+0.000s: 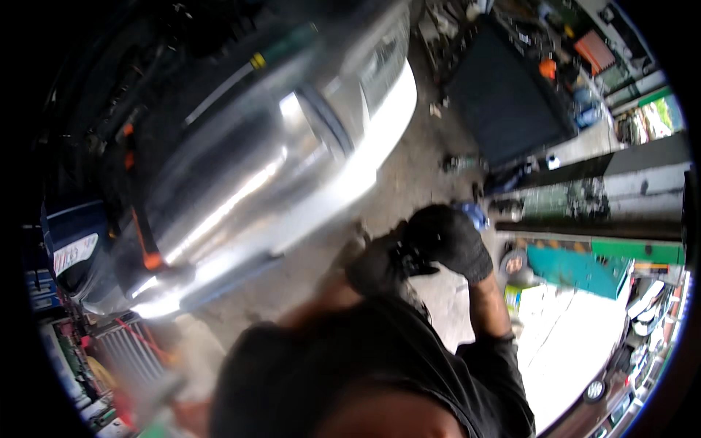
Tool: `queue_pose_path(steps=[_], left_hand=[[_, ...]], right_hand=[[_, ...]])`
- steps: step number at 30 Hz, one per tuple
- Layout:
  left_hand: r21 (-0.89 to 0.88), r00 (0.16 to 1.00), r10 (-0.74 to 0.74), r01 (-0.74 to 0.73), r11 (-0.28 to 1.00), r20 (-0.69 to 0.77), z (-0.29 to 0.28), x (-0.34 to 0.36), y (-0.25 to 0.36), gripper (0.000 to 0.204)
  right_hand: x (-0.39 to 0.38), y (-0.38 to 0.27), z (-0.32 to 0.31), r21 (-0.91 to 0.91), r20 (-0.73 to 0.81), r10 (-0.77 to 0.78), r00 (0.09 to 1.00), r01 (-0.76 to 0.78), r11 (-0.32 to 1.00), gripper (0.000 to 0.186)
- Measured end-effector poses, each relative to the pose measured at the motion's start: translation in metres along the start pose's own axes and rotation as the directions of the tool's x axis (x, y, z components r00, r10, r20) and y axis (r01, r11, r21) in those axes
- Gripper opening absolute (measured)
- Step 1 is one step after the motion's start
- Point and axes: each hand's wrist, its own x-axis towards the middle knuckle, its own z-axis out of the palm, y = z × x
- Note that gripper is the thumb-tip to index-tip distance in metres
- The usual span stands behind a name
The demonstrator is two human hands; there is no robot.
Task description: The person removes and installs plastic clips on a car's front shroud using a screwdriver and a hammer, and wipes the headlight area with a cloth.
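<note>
My left hand [376, 266] and my right hand [449, 241], both in black gloves, are close together in front of my body, low in the middle of the view. Their fingers look curled around or against each other; whatever is between them is dark and too small to name. To their upper left is the blurred silver front end [234, 190] of a vehicle, with a headlamp [383, 58] and a dark open engine bay [168, 66]. An orange strap-like piece [150, 255] lies along the bay's edge.
A large dark panel [504, 95] stands to the upper right, near assorted parts. A worn pillar [562, 204] and a teal panel [569, 266] are at the right, with a parked car [606, 387] beyond. Shelving and clutter [95, 365] sit at the lower left.
</note>
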Motion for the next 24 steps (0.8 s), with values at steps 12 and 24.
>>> queue_pose_path(steps=[12, 24], left_hand=[[0.345, 0.991, -0.119, 0.09, 0.934, 0.066, 0.065, 0.065, 0.133, 0.057], [0.83, 0.592, 0.799, -0.39, 0.399, -0.106, 0.131, -0.002, 0.138, 0.015]], right_hand=[[0.161, 0.038, -0.05, 0.155, 0.21, -0.002, 0.978, -0.031, 0.987, 0.021], [0.552, 0.033, -0.154, -0.212, 0.329, -0.642, 0.693, 0.717, 0.664, 0.018]])
